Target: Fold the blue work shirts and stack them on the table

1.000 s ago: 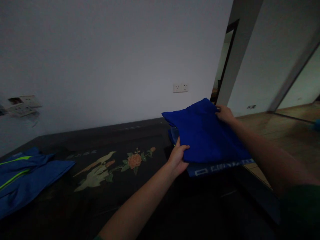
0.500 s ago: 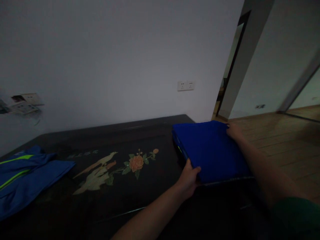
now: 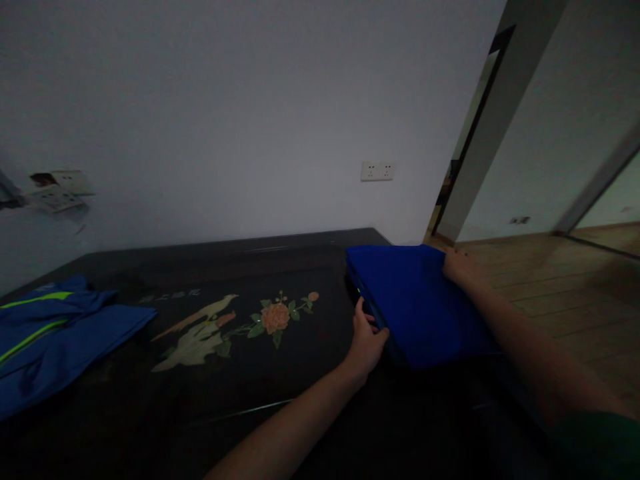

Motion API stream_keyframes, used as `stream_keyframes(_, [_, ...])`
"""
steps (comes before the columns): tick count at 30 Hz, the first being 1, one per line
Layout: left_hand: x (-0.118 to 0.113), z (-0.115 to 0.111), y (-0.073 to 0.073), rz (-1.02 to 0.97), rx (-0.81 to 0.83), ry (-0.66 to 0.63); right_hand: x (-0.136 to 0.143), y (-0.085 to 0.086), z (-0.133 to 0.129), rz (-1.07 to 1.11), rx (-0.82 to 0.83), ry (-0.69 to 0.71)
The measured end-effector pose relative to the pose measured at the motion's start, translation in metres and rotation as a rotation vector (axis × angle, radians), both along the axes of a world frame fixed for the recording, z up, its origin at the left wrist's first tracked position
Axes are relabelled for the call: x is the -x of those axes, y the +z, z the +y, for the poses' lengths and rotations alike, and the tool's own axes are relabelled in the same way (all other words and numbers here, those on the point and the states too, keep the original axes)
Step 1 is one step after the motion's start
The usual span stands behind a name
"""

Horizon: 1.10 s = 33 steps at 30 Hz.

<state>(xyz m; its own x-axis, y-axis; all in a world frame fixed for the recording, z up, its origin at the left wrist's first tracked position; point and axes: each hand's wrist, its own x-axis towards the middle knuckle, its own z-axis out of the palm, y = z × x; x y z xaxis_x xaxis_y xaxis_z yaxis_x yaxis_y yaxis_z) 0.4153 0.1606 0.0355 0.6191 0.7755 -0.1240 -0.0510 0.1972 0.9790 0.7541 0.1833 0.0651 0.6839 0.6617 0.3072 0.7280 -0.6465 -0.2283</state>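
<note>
A folded blue garment [image 3: 420,300] lies in a flat, squarish pile at the right end of the dark tabletop. A speck of yellow-green shows along its left side. My left hand [image 3: 369,343] grips that side near the front corner, the thumb near the top edge and the fingers against the folds. At the far right corner, my right hand [image 3: 460,268] has its fingers closed on the cloth; its fingertips are partly hidden. Another blue garment [image 3: 65,340] with yellow-green stripes lies loosely spread at the table's left end.
The dark table [image 3: 300,257] carries an inlaid bird and flower picture [image 3: 275,319] and stands against a pale wall. Wall sockets [image 3: 377,171] sit above its back edge. Broken sockets [image 3: 57,193] hang at the left. Wooden floor [image 3: 560,287] and a doorway lie to the right.
My left hand has slid slightly left off the top edge onto the side folds. My right hand has shifted a little left at the far corner. The view has turned slightly.
</note>
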Motion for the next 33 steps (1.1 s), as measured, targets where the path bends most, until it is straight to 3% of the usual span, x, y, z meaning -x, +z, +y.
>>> stream_keyframes(2, [0.001, -0.007, 0.005, 0.031, -0.366, 0.066, 0.025, 0.005, 0.012, 0.003, 0.063, 0.039])
stream_keyframes(5, [0.0, -0.025, 0.01, 0.034, -0.874, -0.163, 0.064, 0.002, 0.03, 0.12, 0.202, 0.177])
stream_keyframes(7, [-0.002, -0.033, 0.005, 0.073, -1.092, -0.271, 0.083, -0.007, 0.036, 0.206, 0.282, 0.204])
stream_keyframes(13, [-0.01, -0.03, -0.031, 0.4, -1.348, -0.307, 0.101, -0.034, 0.035, 0.176, 0.362, 0.127])
stream_keyframes(15, [-0.006, -0.03, -0.032, 0.476, -1.398, -0.325, 0.101, -0.036, 0.033, 0.158, 0.36, 0.119])
stream_keyframes(18, [0.016, -0.025, -0.02, 0.454, -1.406, -0.339, 0.099, -0.03, 0.03, 0.155, 0.284, 0.139])
stream_keyframes(20, [0.044, -0.015, -0.009, 0.426, -1.398, -0.318, 0.103, -0.022, 0.026, 0.122, 0.121, 0.185])
stream_keyframes(22, [0.083, 0.004, -0.001, 0.436, -1.386, -0.251, 0.117, -0.011, 0.019, 0.094, -0.143, 0.299])
stream_keyframes(24, [0.13, 0.027, -0.001, 0.488, -1.349, -0.161, 0.145, -0.004, 0.008, 0.116, -0.42, 0.469])
stream_keyframes(26, [0.183, 0.052, -0.008, 0.567, -1.29, -0.065, 0.188, -0.003, -0.01, 0.175, -0.57, 0.636])
stream_keyframes(29, [0.269, 0.087, -0.027, 0.692, -1.228, 0.075, 0.264, -0.018, -0.045, 0.227, -0.489, 0.911])
stream_keyframes(33, [0.393, 0.127, -0.037, 0.901, -1.23, 0.323, 0.347, -0.061, -0.082, 0.276, -0.179, 1.235])
